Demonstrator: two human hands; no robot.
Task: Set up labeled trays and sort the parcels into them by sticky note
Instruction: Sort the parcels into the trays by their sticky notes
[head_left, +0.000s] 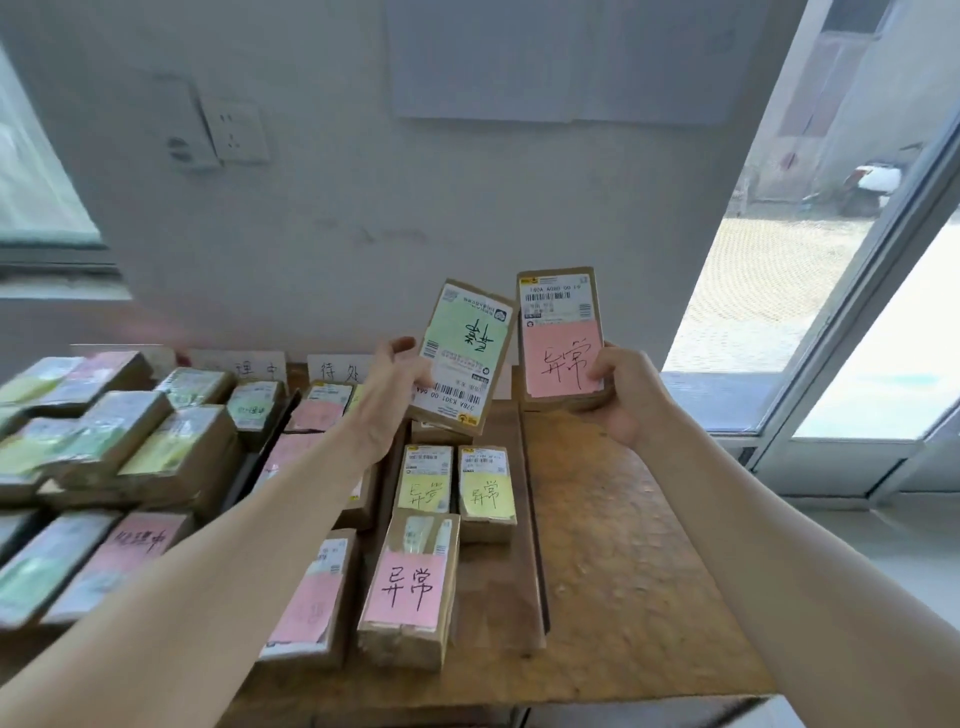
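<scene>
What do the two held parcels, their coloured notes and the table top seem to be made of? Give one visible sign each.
Parcel in left hand and parcel in right hand: likely brown cardboard, matte with folded edges. Green note and pink note: thin matte paper bearing handwriting. Table top: probably wood or board, brown, worn and mottled.

Two parcels held up side by side above wooden table (623, 545), before wall: left hand (387, 384) parcel (464, 353) tilted, upside down; right hand (621, 387) parcel (563, 338) upright, to its right. Below them, two parcels (454, 486) side by side, another parcel (410, 587) nearer camera. Parcel heap (104, 457) at table's left. Label cards (291, 369) behind, against wall. Window (857, 234) at right.
</scene>
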